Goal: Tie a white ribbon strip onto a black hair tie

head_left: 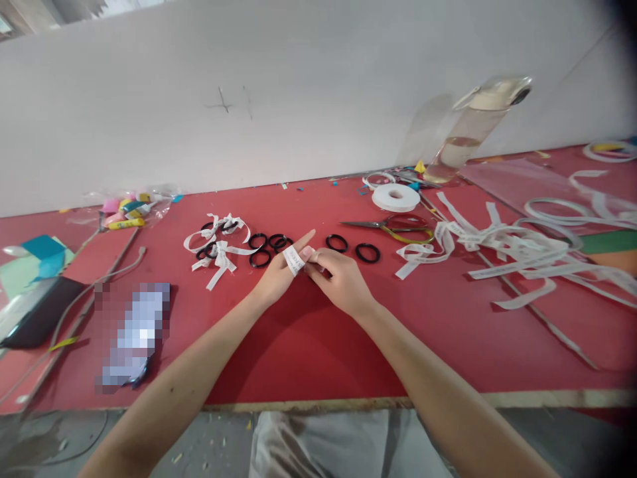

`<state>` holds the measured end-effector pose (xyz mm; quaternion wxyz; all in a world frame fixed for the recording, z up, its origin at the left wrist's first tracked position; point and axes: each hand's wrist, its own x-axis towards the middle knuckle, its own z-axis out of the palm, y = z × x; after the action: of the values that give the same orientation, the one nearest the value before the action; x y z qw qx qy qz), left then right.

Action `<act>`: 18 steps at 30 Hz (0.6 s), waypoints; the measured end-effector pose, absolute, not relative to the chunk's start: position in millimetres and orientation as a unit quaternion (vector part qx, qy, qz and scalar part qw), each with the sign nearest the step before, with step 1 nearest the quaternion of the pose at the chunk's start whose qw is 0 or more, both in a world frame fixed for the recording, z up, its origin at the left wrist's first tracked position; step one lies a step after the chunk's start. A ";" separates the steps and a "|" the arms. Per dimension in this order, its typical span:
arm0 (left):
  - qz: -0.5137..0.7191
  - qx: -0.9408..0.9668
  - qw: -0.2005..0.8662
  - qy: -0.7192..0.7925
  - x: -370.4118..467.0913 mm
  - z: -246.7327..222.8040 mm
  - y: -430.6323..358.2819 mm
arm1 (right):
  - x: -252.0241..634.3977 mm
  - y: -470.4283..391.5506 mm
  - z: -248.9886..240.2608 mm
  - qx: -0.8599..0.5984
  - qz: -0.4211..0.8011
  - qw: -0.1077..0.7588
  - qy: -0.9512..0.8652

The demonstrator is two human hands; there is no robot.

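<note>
My left hand (pixel 277 273) and my right hand (pixel 341 272) meet over the middle of the red table. A white printed ribbon (pixel 293 260) wraps across my left hand, whose index finger stretches out while the thumb presses on the ribbon. My right hand's fingers pinch at the ribbon's end; whether a ring is also in them is hidden. Beside my left hand lie several black hair ties (pixel 259 257), and two more, one a black hair tie (pixel 367 252), rest beyond my right hand. Farther left sits a group of hair ties with white ribbon bows (pixel 219 249).
Scissors (pixel 393 227) and a white ribbon roll (pixel 396 196) lie at the back right, near a tilted-looking water bottle (pixel 465 133). Cut ribbon strips (pixel 527 249) spread over the right side. A blurred-out phone-like object (pixel 137 332), a cable (pixel 99 282) and a bag of colourful pieces (pixel 127 209) are left.
</note>
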<state>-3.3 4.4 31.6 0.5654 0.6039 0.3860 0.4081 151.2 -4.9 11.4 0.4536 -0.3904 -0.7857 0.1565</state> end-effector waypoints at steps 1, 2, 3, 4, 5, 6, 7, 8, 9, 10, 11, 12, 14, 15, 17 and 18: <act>0.405 0.603 0.570 0.384 -3.5 31.3 4.8 | 151.5 -4.7 11.6 -0.390 0.157 0.455 -0.785; 0.402 0.601 0.576 0.380 -3.6 31.0 5.1 | 151.8 -4.5 11.9 -0.392 0.158 0.453 -0.785; 0.399 0.599 0.584 0.376 -3.7 30.8 5.4 | 152.2 -4.4 12.1 -0.395 0.158 0.450 -0.785; 0.395 0.595 0.593 0.373 -3.8 30.6 5.6 | 152.5 -4.2 12.3 -0.398 0.159 0.445 -0.786; 0.392 0.590 0.601 0.370 -3.9 30.5 5.7 | 152.8 -4.1 12.5 -0.402 0.160 0.440 -0.787; 0.388 0.585 0.609 0.369 -3.9 30.5 5.8 | 153.0 -4.0 12.5 -0.405 0.161 0.435 -0.788; 0.386 0.581 0.614 0.370 -4.0 30.4 5.8 | 153.1 -3.9 12.4 -0.407 0.164 0.429 -0.789; 0.385 0.577 0.617 0.371 -4.1 30.3 5.9 | 153.1 -3.8 12.2 -0.408 0.169 0.425 -0.790; 0.385 0.574 0.618 0.374 -4.4 30.0 5.9 | 153.0 -3.8 12.0 -0.408 0.176 0.421 -0.791; 0.386 0.572 0.618 0.377 -4.7 29.6 6.0 | 152.9 -3.8 11.8 -0.406 0.184 0.418 -0.791; 0.386 0.571 0.617 0.380 -5.1 29.2 6.1 | 152.7 -3.9 11.6 -0.405 0.190 0.415 -0.792; 0.387 0.571 0.613 0.385 -5.5 28.8 6.3 | 152.5 -4.0 11.6 -0.405 0.195 0.412 -0.793; 0.385 0.579 0.599 0.398 -6.4 28.5 6.8 | 152.3 -4.4 11.8 -0.407 0.200 0.401 -0.796; 0.384 0.584 0.590 0.404 -6.7 28.7 7.0 | 152.3 -4.6 12.1 -0.410 0.201 0.393 -0.798; 0.385 0.595 0.576 0.408 -6.9 29.7 7.6 | 152.4 -5.2 12.7 -0.416 0.201 0.375 -0.803; 0.386 0.599 0.571 0.408 -6.8 30.4 7.9 | 152.3 -5.5 12.9 -0.419 0.199 0.366 -0.807</act>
<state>-6.8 7.9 30.4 0.5709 0.5987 0.4078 0.3865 152.3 -5.5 12.9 0.3656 -0.4190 -0.8069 0.1990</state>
